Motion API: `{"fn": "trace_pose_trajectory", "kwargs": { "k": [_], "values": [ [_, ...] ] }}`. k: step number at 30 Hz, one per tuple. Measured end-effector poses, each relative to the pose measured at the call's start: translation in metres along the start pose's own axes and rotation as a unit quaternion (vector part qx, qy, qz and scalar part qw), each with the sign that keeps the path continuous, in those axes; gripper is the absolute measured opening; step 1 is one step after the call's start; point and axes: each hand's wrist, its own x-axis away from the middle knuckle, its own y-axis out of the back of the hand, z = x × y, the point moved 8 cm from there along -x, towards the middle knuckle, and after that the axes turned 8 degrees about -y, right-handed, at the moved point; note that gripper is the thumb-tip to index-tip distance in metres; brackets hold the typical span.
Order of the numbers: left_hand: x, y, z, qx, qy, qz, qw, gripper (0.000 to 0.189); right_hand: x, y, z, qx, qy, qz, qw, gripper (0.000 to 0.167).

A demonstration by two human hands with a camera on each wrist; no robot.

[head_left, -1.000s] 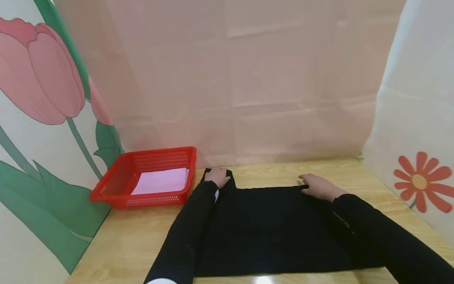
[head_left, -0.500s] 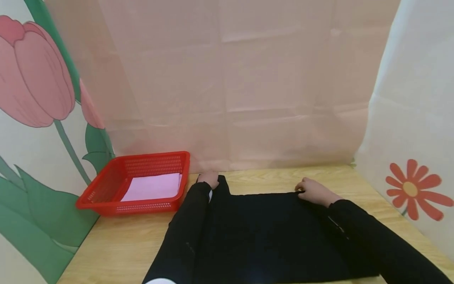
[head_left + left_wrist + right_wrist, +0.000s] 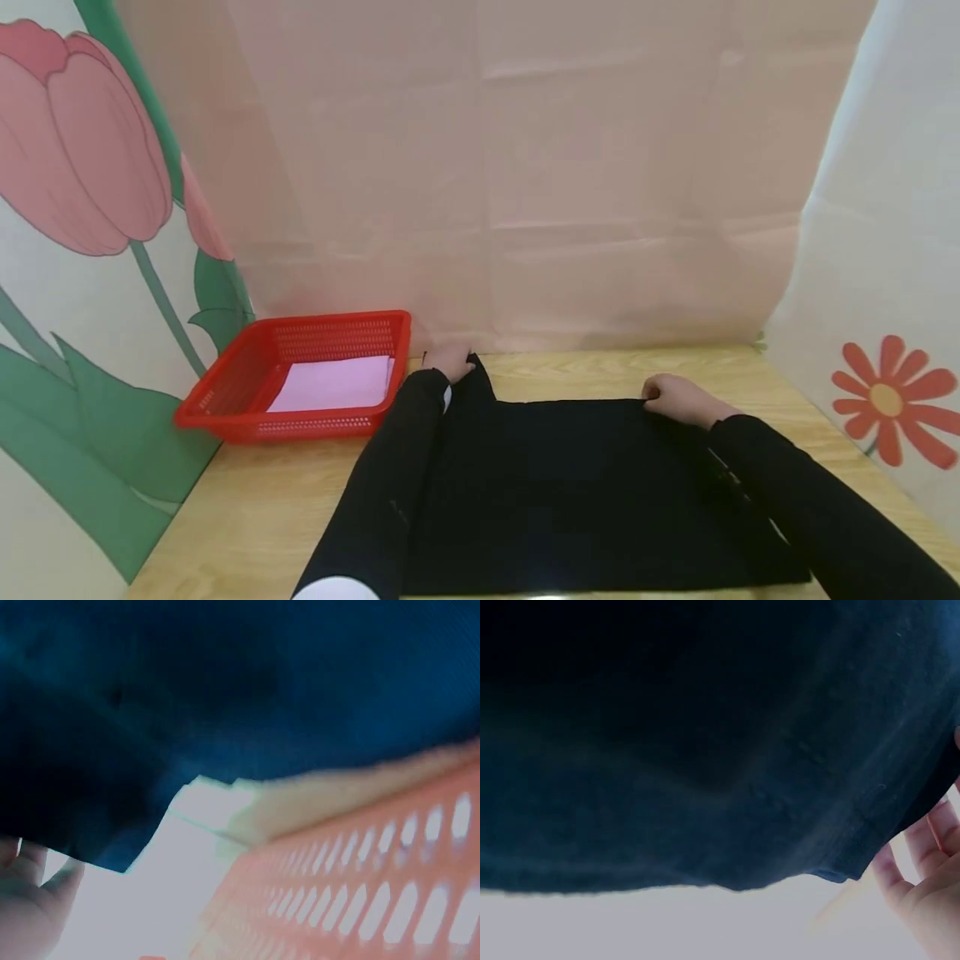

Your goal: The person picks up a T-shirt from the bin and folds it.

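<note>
A piece of black cloth (image 3: 570,492), apparently a folded garment, lies spread on the table with a strip jutting out at its far left. My left hand (image 3: 448,362) grips the tip of that strip, close to the red basket. At the far right corner of the cloth, my right hand (image 3: 686,400) pinches the edge. In the left wrist view, fingers (image 3: 64,889) show at the cloth's corner. The right wrist view has fingers (image 3: 930,855) behind the cloth edge; the thumb is mostly hidden there.
A red perforated basket (image 3: 300,425) with pinkish-white sheets (image 3: 333,383) inside stands at the back left of the wooden table (image 3: 247,508). A paper-covered wall (image 3: 600,167) closes off the back, and flower-printed panels (image 3: 885,275) stand at both sides.
My left hand has gone from lying over the strip to gripping its tip, which now bends slightly. The right fingers have curled in closer on the corner. The head view shifted a little.
</note>
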Motion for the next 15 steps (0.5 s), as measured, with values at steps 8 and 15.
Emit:
{"fn": "trace_pose_trajectory", "kwargs": {
  "k": [8, 15],
  "values": [
    [0.014, 0.049, -0.010, -0.034, -0.032, -0.100, 0.9939, 0.021, 0.003, 0.022, -0.002, 0.012, -0.005, -0.043, 0.9990, 0.005],
    [0.026, 0.076, -0.024, 0.017, -0.109, -0.124, 0.9860, 0.017, 0.010, 0.040, 0.004, 0.011, 0.012, -0.063, 0.9978, 0.007]
  ]
}}
